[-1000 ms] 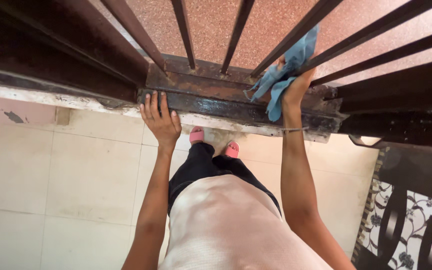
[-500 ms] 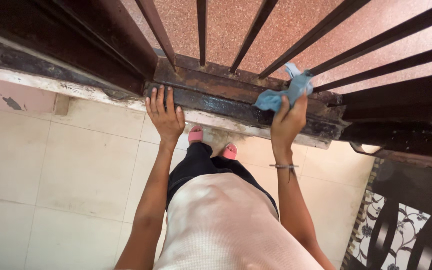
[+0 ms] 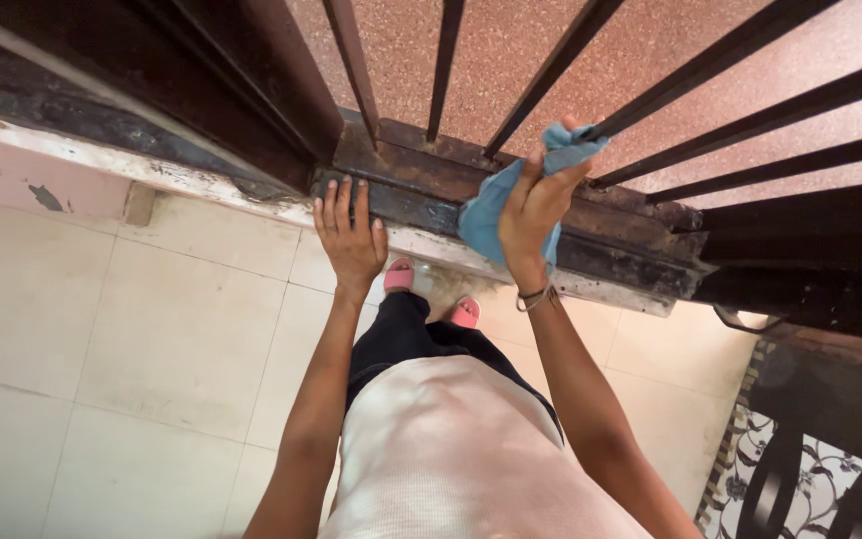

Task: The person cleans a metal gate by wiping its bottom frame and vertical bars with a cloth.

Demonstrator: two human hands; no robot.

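My right hand (image 3: 529,205) grips blue cloth (image 3: 486,215), bunched against rusty rail (image 3: 421,170) at bar (image 3: 551,75) base. My left hand (image 3: 351,235) flat, fingers spread on rail edge, bracing me.

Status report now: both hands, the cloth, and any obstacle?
Left hand flat on the dark metal ledge. Right hand grips blue cloth against a grille bar base. Nothing in the way.

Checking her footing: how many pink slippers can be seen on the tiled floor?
2. One pink slipper is below the left hand; the other pink slipper is below the right hand gripping the blue cloth. Both are partly hidden by legs.
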